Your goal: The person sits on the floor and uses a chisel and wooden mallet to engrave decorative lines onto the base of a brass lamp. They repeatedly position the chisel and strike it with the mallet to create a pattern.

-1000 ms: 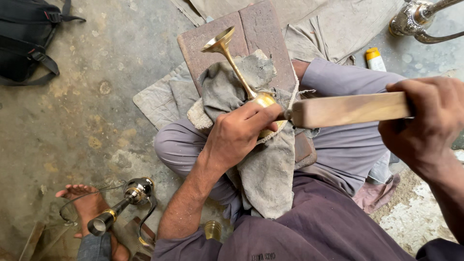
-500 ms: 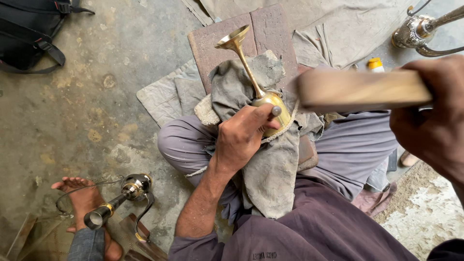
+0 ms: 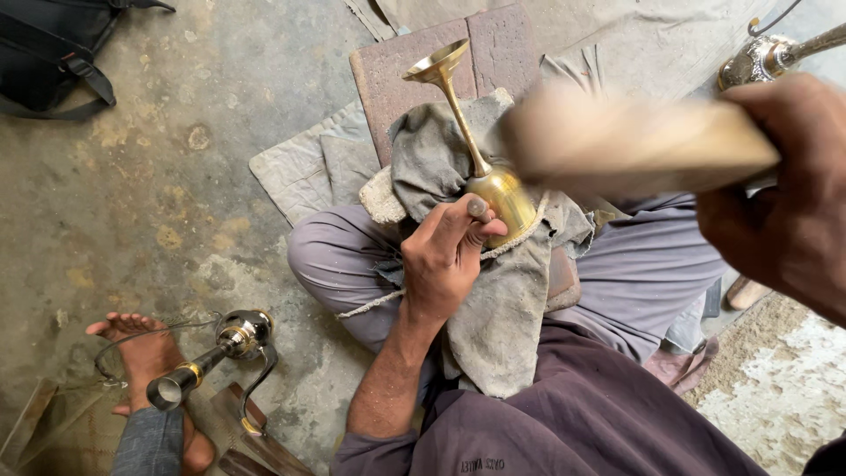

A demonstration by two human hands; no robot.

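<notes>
One shiny brass goblet [image 3: 498, 181] lies tilted on grey cloth [image 3: 493, 308]; left hand [image 3: 449, 256] fingers grip its bowl.

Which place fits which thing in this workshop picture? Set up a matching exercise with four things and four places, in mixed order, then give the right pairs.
Things
1. brass goblet
2. wooden block
3. black bag
4. bare foot

Places
A. top left corner, on the concrete floor
B. gripped in the right hand, blurred
C. bottom left, beside a metal pipe-like piece
D. lying on a grey cloth on the lap, steadied by the left hand

Pairs: 1-D, 2-B, 3-A, 4-C
</notes>
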